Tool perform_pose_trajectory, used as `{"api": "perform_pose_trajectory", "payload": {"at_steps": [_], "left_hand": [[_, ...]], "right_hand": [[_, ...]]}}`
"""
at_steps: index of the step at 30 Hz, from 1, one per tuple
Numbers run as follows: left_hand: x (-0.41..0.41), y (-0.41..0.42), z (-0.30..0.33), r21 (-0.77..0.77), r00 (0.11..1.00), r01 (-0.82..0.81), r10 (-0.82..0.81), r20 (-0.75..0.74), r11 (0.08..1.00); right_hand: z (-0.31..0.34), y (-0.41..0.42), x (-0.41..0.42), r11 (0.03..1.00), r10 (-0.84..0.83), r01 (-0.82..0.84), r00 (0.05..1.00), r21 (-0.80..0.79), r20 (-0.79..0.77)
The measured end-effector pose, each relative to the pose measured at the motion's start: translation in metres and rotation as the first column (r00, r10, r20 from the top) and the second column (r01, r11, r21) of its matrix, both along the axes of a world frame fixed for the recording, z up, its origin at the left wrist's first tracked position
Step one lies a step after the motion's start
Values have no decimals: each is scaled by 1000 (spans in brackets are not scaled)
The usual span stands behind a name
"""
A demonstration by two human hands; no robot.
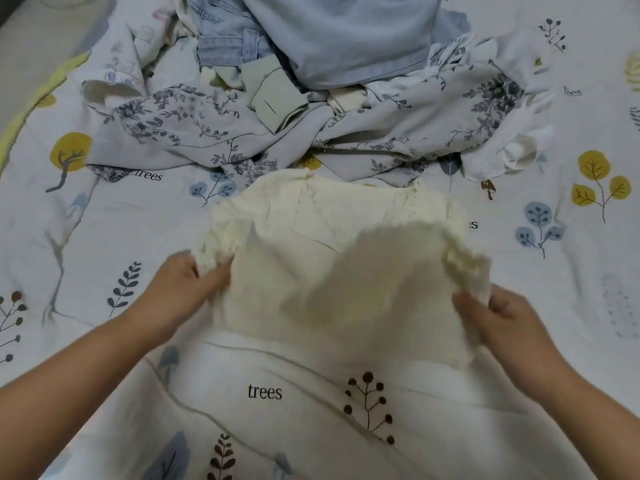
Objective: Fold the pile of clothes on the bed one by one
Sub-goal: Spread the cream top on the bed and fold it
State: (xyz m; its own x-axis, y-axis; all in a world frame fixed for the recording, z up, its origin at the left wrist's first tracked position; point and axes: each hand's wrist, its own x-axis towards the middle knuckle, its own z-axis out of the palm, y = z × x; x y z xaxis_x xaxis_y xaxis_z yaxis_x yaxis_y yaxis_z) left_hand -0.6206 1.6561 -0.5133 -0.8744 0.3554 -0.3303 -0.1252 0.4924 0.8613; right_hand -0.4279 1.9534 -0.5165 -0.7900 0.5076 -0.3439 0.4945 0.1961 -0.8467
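Observation:
A cream knitted top (311,237) lies spread on the bed in front of me, its lower middle blurred. My left hand (187,289) grips its frilly left sleeve. My right hand (498,317) pinches the frilly right sleeve edge and holds it slightly off the sheet. Behind the top lies the pile of clothes: a grey floral garment (194,133), pale blue denim (339,39), a sage green piece (273,98) and white fabric (516,147).
The bed sheet (263,410) is white with printed trees, leaves and the word "trees". Its wrinkled near part runs toward me. A yellow-green strip (41,95) marks the bed's far left edge.

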Motion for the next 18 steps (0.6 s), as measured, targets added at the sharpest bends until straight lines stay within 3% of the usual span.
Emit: {"api": "perform_pose_trajectory", "payload": {"at_steps": [4,7,10,13,16,18], "left_hand": [[-46,32,-19,49,966,-233,225,130,971],[-61,46,-44,-167,964,-184,211,161,969],[-66,51,-55,-348,977,-134,182,109,928],[-68,59,-46,-268,982,-189,181,-53,945],[-71,66,-42,-142,965,-253,238,-109,957],[-73,71,-46,-209,964,-260,241,-112,943]], "right_hand": [[-9,22,-49,974,-216,218,976,-59,39],[-27,25,-70,970,-243,242,951,30,190],[-38,25,-81,977,-190,151,936,151,298],[-36,31,-86,951,-206,143,954,275,218],[-37,38,-91,929,-283,257,957,267,67],[-44,40,-95,921,-297,246,945,301,137]]}}
